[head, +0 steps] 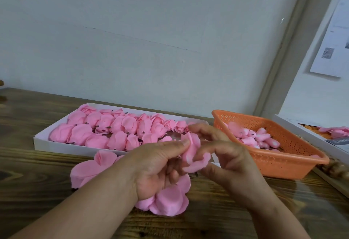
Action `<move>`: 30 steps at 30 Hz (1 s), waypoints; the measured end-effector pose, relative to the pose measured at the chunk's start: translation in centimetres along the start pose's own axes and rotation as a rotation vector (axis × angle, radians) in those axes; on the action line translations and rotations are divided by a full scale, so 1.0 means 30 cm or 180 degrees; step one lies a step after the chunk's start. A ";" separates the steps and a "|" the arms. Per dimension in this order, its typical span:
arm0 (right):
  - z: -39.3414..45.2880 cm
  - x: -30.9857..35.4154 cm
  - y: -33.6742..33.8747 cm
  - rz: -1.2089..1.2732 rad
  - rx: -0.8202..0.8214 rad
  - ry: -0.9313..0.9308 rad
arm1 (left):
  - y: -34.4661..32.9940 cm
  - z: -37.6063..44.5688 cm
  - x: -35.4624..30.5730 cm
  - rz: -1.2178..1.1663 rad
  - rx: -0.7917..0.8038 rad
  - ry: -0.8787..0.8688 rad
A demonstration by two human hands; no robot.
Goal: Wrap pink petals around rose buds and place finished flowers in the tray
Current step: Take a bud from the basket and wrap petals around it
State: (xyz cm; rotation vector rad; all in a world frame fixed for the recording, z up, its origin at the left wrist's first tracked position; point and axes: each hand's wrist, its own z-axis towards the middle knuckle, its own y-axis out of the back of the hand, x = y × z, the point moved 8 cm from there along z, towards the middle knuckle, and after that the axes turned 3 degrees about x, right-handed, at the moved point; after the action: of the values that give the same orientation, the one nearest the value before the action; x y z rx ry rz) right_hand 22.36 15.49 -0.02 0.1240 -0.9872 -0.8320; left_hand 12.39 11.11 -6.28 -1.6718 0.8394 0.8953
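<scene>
Both hands meet over the table's middle on one pink rose bud with petals point(194, 153). My left hand point(156, 167) pinches it from the left with thumb and fingertips. My right hand point(224, 153) curls round its right side, one petal flap folding over a finger. The bud's core is hidden by petals and fingers. Loose pink petals point(170, 199) lie on the wood under my left wrist, with more at the left point(90, 169). Behind stands a white tray point(40, 142) filled with several finished pink flowers point(105, 129).
An orange perforated basket point(287, 165) at the right holds several pink rose buds point(258, 136). A second white box point(311, 135) with pink pieces sits at the far right edge. The wooden table point(28, 163) meets a pale wall behind; paper sheets hang at the upper right.
</scene>
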 end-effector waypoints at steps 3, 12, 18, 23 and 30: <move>-0.005 -0.025 0.012 0.0190 -0.0273 -0.0167 | 0.000 0.000 0.000 -0.0002 -0.0019 -0.0031; -0.010 -0.060 0.051 0.0209 -0.0844 -0.0362 | -0.022 -0.003 -0.006 0.0345 0.0146 -0.0275; -0.012 -0.071 0.051 0.0251 -0.0936 -0.0371 | -0.039 -0.013 -0.020 0.0507 0.0307 -0.0466; -0.016 -0.075 0.062 0.0189 -0.1007 -0.0424 | -0.057 -0.025 -0.036 0.0686 0.0543 -0.0649; -0.015 -0.079 0.060 0.0317 -0.1027 -0.0453 | -0.043 -0.020 -0.045 0.0650 0.0308 -0.0784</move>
State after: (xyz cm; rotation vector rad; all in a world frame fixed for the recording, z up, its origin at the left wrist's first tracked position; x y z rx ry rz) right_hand 23.08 18.22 -1.11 -0.2620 -0.9706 -0.9064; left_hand 12.96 10.97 -4.39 -1.3757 0.8785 1.1565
